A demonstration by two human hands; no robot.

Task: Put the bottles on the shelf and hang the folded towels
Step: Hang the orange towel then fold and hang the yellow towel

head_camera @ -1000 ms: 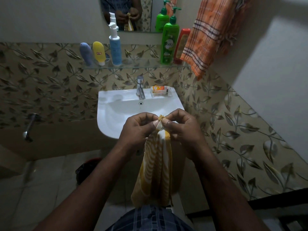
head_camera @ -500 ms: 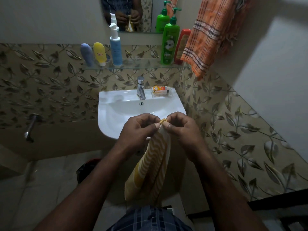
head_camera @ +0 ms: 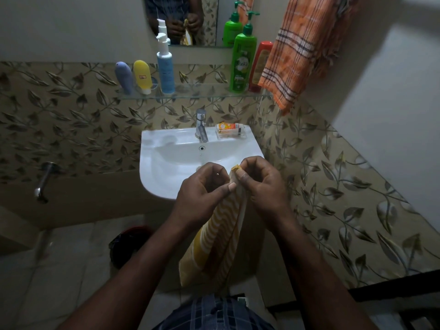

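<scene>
A yellow and white striped towel (head_camera: 220,236) hangs in front of the sink, held up by its top corner. My right hand (head_camera: 258,181) pinches that corner. My left hand (head_camera: 204,186) pinches the towel's edge just beside it, thumb against the cloth. Several bottles stand on the glass shelf (head_camera: 202,92): a lilac tube (head_camera: 123,77), a yellow tube (head_camera: 142,76), a blue pump bottle (head_camera: 165,67), a green pump bottle (head_camera: 242,59) and a red bottle (head_camera: 260,65). An orange checked towel (head_camera: 302,46) hangs at the upper right.
The white sink (head_camera: 166,158) with a chrome tap (head_camera: 201,125) is right behind my hands; a soap dish (head_camera: 229,131) sits on its rim. A mirror (head_camera: 190,17) is above the shelf. A wall tap (head_camera: 44,181) juts out at left, a dark bucket (head_camera: 128,244) stands on the floor.
The towel's lower part has swung to the left and back toward me. My left hand's fingers have shifted slightly down the edge, while my right hand keeps the corner.
</scene>
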